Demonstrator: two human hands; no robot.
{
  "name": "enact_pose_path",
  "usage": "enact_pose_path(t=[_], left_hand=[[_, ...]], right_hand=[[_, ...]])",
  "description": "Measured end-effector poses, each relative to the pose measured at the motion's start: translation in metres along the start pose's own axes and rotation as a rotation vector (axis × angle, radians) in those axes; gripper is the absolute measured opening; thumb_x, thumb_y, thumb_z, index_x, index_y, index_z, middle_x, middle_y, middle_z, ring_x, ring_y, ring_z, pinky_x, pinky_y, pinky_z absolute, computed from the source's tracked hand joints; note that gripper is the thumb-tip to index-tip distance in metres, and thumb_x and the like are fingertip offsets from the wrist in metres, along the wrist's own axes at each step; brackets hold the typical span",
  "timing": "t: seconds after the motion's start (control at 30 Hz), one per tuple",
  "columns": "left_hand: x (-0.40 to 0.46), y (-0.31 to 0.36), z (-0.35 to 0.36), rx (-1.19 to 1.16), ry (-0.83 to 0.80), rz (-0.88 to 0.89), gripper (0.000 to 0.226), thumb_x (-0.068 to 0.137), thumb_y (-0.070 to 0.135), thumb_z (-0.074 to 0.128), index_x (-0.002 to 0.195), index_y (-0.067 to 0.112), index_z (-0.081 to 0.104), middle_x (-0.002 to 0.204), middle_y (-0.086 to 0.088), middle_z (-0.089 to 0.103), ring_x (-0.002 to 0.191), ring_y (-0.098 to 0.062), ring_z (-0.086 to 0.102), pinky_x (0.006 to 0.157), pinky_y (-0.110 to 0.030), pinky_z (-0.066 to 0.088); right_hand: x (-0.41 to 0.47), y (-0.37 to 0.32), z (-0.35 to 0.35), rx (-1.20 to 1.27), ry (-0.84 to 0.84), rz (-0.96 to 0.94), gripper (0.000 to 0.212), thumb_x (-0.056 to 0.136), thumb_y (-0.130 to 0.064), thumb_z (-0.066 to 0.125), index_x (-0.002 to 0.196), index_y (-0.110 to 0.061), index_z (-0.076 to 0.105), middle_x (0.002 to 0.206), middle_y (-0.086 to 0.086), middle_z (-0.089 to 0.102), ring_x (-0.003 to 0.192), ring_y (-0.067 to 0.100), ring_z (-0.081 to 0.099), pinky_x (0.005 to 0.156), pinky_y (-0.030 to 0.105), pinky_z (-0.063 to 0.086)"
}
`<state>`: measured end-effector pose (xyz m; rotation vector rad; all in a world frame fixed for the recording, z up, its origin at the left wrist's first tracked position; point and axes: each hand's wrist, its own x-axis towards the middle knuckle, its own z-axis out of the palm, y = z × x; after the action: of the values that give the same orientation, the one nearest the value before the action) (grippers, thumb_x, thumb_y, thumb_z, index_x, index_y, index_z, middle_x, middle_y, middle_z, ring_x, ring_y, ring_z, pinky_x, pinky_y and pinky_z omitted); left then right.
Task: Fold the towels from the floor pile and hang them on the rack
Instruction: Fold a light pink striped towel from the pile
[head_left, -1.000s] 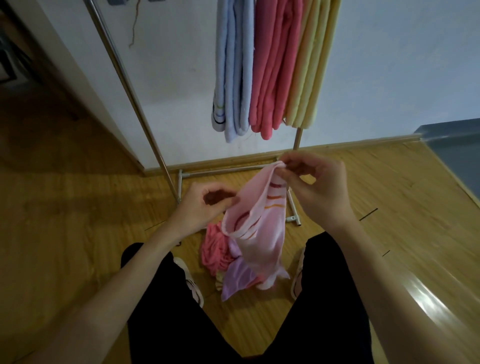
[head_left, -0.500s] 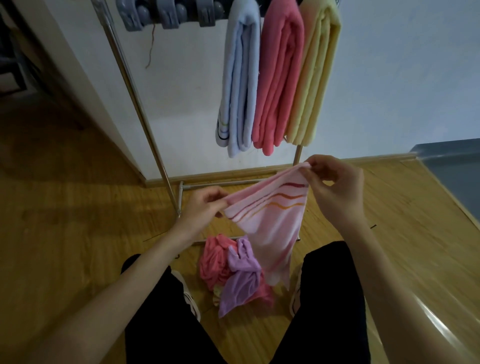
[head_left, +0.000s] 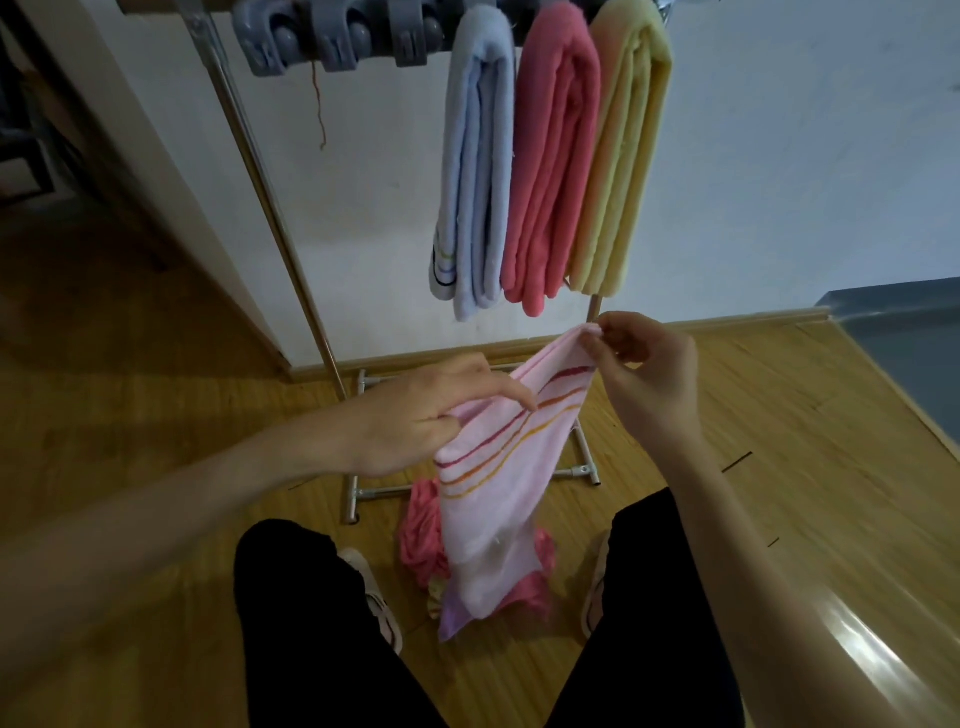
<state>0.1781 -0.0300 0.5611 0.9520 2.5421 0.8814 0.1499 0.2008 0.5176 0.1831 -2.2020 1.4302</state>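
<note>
A light pink towel (head_left: 498, 478) with red and orange stripes hangs between my hands above the floor pile. My left hand (head_left: 415, 421) grips its left upper edge, with the index finger lying along the cloth. My right hand (head_left: 644, 374) pinches the upper right corner, held higher. Below, the floor pile (head_left: 421, 535) shows a pink towel and a bit of lilac cloth, mostly hidden behind the hanging towel. On the metal rack (head_left: 280, 244) hang a folded light blue towel (head_left: 475, 171), a coral pink towel (head_left: 550, 156) and a yellow towel (head_left: 618, 156).
Grey clips (head_left: 317, 36) sit on the rack's top bar, left of the hung towels. The rack's base bars (head_left: 582, 473) lie on the wooden floor by the pile. My legs and shoes (head_left: 379, 597) flank the pile. A white wall stands behind the rack.
The towel was lifted clear of the pile and spread between my hands. The view tilted up, showing the rack's top bar and clips. My left hand shifted its hold along the top edge.
</note>
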Motion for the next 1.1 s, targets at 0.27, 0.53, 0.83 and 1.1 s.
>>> enact_pose_path(t=[0.27, 0.53, 0.83, 1.1], left_hand=[[-0.011, -0.001, -0.010, 0.106, -0.223, -0.008, 0.040, 0.089, -0.001, 0.047, 0.119, 0.022, 0.061, 0.116, 0.003, 0.055, 0.108, -0.007, 0.050, 0.093, -0.023, 0.038], [-0.004, 0.003, -0.021, 0.292, -0.257, 0.194, 0.045, 0.084, -0.007, 0.055, 0.120, 0.017, 0.067, 0.114, 0.003, 0.068, 0.099, -0.004, 0.058, 0.085, -0.011, 0.044], [0.009, 0.007, -0.012, 0.867, 0.021, 0.658, 0.014, 0.085, 0.015, 0.059, 0.082, 0.013, 0.073, 0.120, -0.011, 0.064, 0.118, -0.025, 0.056, 0.103, -0.037, 0.041], [0.022, 0.000, -0.014, 0.831, 0.203, 0.487, 0.011, 0.082, 0.008, 0.070, 0.089, 0.014, 0.063, 0.077, -0.001, 0.066, 0.068, -0.020, 0.058, 0.080, -0.033, 0.045]], right_hand=[[-0.006, -0.004, 0.007, 0.081, -0.120, 0.065, 0.010, 0.084, -0.010, 0.071, 0.086, -0.020, 0.069, 0.071, -0.011, 0.065, 0.066, 0.005, 0.061, 0.066, 0.021, 0.053], [-0.004, -0.006, 0.021, 0.003, -0.193, 0.019, 0.006, 0.086, -0.016, 0.068, 0.091, -0.013, 0.068, 0.090, 0.000, 0.064, 0.079, 0.002, 0.060, 0.068, 0.015, 0.049], [0.002, -0.011, 0.012, -0.008, -0.153, 0.014, 0.003, 0.087, -0.017, 0.068, 0.088, -0.016, 0.067, 0.089, -0.005, 0.064, 0.065, 0.006, 0.056, 0.061, 0.016, 0.043], [0.002, -0.019, 0.003, 0.255, -0.221, 0.088, 0.006, 0.084, 0.000, 0.068, 0.088, 0.004, 0.067, 0.075, 0.014, 0.070, 0.066, 0.018, 0.069, 0.060, 0.026, 0.055]])
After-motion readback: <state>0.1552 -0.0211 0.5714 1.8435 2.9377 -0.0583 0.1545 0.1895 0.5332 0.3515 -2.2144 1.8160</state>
